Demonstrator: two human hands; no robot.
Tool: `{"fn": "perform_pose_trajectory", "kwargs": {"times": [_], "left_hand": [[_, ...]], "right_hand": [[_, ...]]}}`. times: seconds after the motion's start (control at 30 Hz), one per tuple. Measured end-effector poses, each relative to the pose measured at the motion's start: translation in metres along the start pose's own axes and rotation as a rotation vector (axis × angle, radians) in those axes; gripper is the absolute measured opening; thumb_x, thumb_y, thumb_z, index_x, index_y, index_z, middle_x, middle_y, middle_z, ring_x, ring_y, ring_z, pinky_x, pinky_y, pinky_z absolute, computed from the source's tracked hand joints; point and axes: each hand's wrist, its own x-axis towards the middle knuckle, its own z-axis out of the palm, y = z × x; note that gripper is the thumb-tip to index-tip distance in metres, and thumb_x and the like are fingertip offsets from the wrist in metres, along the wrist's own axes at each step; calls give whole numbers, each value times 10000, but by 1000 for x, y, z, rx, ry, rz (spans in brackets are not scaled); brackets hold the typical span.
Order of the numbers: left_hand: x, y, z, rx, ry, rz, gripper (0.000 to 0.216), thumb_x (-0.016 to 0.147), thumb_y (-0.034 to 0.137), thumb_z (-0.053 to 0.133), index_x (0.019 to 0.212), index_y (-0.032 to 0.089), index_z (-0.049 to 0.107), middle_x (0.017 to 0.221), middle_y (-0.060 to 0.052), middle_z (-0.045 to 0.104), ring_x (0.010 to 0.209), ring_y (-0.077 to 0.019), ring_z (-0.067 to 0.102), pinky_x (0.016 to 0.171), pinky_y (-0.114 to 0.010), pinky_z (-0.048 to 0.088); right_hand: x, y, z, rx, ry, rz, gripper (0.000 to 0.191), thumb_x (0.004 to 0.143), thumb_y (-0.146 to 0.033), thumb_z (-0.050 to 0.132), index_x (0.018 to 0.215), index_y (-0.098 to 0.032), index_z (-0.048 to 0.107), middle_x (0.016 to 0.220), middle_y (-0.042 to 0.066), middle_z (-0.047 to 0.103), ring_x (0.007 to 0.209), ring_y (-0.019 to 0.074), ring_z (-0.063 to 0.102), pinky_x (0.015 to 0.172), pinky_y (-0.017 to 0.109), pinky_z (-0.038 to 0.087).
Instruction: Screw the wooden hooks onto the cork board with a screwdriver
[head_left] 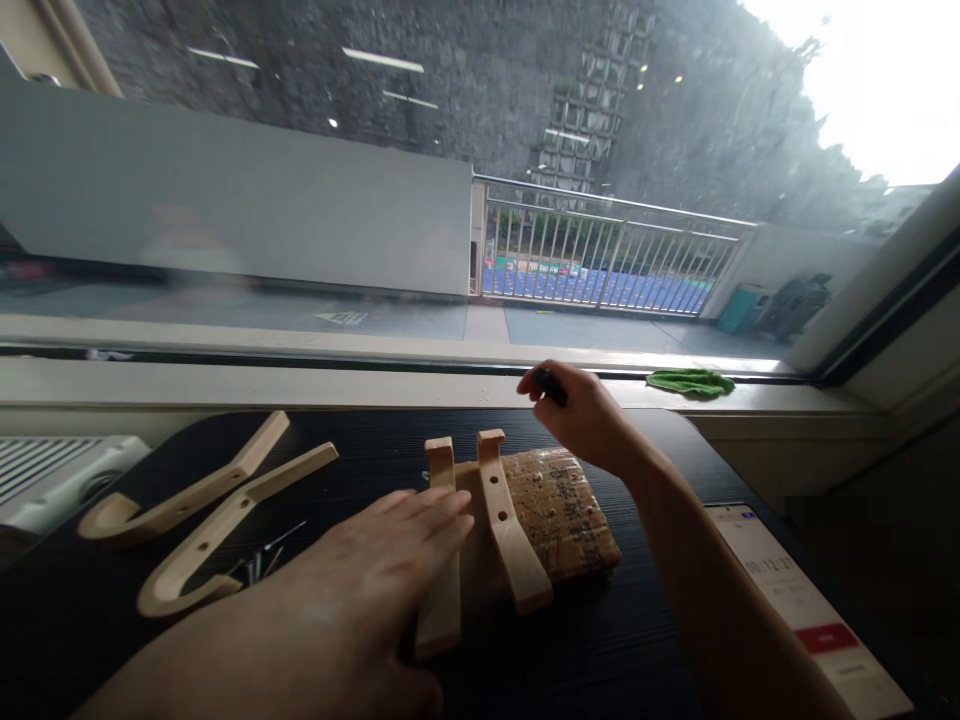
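Observation:
My left hand (375, 570) lies flat with fingers stretched out, pressing on a wooden hook (442, 590) that rests against a brown board (562, 520) on the black table (600, 650). A second wooden hook (510, 530) lies across the board beside it. My right hand (585, 415) hovers above the board's far edge, fingers pinched on a small dark object (551, 385) I cannot make out. Two more wooden hooks (180, 500) (225, 530) lie at the left, with some dark metal screws (259, 560) next to them.
A phone (802, 600) with a lit screen lies at the table's right edge. A green cloth (690, 381) sits on the window sill. A white radiator (52, 480) stands at the left. Beyond the window are a terrace and a railing.

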Motion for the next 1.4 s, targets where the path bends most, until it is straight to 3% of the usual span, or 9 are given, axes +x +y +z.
{"fn": "perform_pose_trajectory", "kwargs": {"times": [0.13,0.3,0.7,0.83,1.07,1.13,1.23,1.3,1.4], "left_hand": [[12,2,0,42,-66,22,857,640,297,673,1379,365,244,1465,15,255,1330,-279,250,1094,-425,219],[18,9,0,30,-29,87,739,740,282,592,1387,344,240,1472,14,237,1336,-239,245,1094,-385,243],[33,10,-2,-73,16,164,606,755,161,541,1329,289,397,1407,-17,391,1277,-227,371,1077,-337,303],[24,9,2,-1,45,111,526,774,232,519,1294,262,442,1359,-52,457,1223,-235,439,1059,-371,304],[14,5,-4,-73,-17,9,860,550,303,721,1334,349,370,1417,-9,373,1304,-314,302,1070,-452,253],[12,-5,-18,-204,-69,-53,819,537,372,740,1293,383,426,1375,14,437,1254,-315,387,996,-390,369],[19,-31,-34,-423,-138,-244,470,580,385,717,1044,336,657,1069,-7,667,904,-283,633,692,-285,496],[33,-48,-29,-500,-77,-363,257,630,406,676,831,252,722,767,-38,701,688,-252,643,561,-262,456],[55,-60,-3,-581,130,-420,282,655,437,651,821,215,705,707,-39,680,643,-224,612,525,-243,413]], "right_hand": [[-2,16,22,17,-229,-48,288,709,-207,571,991,-178,623,909,30,631,725,116,538,636,236,411],[-5,21,38,34,-296,4,267,746,-303,596,981,-193,657,837,15,672,749,134,588,665,240,415],[-4,16,31,-16,-305,-25,239,744,-280,614,959,-191,672,824,19,667,732,126,577,654,235,410],[-3,-2,7,44,-174,-21,226,792,-315,553,949,-170,628,884,40,615,677,99,524,603,231,401],[-10,-30,-15,62,-101,73,384,843,-501,438,826,-155,603,720,12,555,570,82,462,509,224,359],[-11,-27,-11,40,-127,104,405,820,-539,458,829,-157,594,652,-1,546,533,82,459,480,221,351],[-11,-19,-8,44,-153,138,403,800,-552,486,856,-167,589,644,5,580,530,92,496,471,217,366],[-11,-13,-7,30,-164,153,398,797,-546,495,850,-165,595,649,15,596,533,95,509,469,216,371],[-12,-8,-4,0,-202,169,367,803,-514,505,834,-165,613,656,24,614,546,100,524,478,217,378]]}}
